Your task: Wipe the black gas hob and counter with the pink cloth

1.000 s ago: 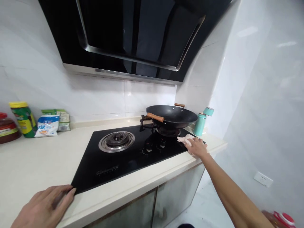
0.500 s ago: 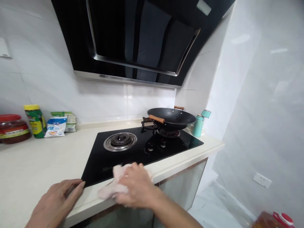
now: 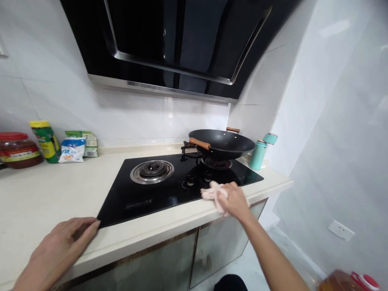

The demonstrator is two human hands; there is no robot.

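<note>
A pale pink cloth (image 3: 212, 193) is bunched under my right hand (image 3: 235, 201), whose fingers are closed on it. It lies on the front edge of the black gas cooktop (image 3: 169, 200) and the strip of counter before it. My left hand (image 3: 60, 246) rests on the counter at the cooktop's front left corner, its outstretched fingertips touching there and holding nothing. A black wok (image 3: 222, 145) with wooden handles sits on the right burner. The left burner (image 3: 152, 171) is bare, and two control knobs (image 3: 190, 180) stand between the burners.
A black range hood (image 3: 182, 48) slopes overhead. On the left counter stand a red-lidded jar (image 3: 20, 151), a green and yellow container (image 3: 46, 142) and seasoning packets (image 3: 72, 150). A turquoise flask (image 3: 258, 155) is right of the wok. A red-capped jug (image 3: 348, 281) is low at right.
My right hand has slid the cloth rightward along the cooktop's front edge, from near the left part to below the knobs. My left hand stays at the corner. The view has shifted slightly.
</note>
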